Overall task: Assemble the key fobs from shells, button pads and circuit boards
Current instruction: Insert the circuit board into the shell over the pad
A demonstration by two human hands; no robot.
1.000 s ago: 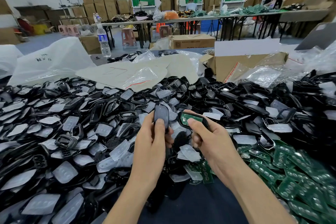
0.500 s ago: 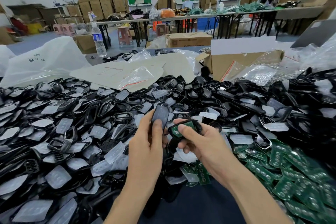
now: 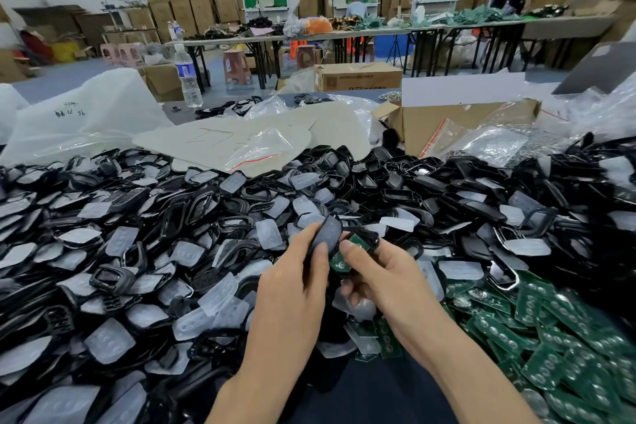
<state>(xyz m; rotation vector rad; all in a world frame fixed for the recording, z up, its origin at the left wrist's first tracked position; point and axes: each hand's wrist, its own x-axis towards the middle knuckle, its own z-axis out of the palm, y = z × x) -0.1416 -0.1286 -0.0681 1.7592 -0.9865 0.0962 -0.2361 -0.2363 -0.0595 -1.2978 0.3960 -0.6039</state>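
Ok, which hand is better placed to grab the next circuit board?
Probably the right hand: the green circuit boards are heaped on its side; the left hand borders shells and button pads. Both are busy now: left grips the cover, right the board-loaded shell.

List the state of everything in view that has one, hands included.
left hand: grips the shell cover
right hand: pinches the shell base
shell cover: tilted, close against the shell base, not closed onto it
circuit board: sitting in the shell base, partly exposed
water bottle: upright
cardboard box: flaps open
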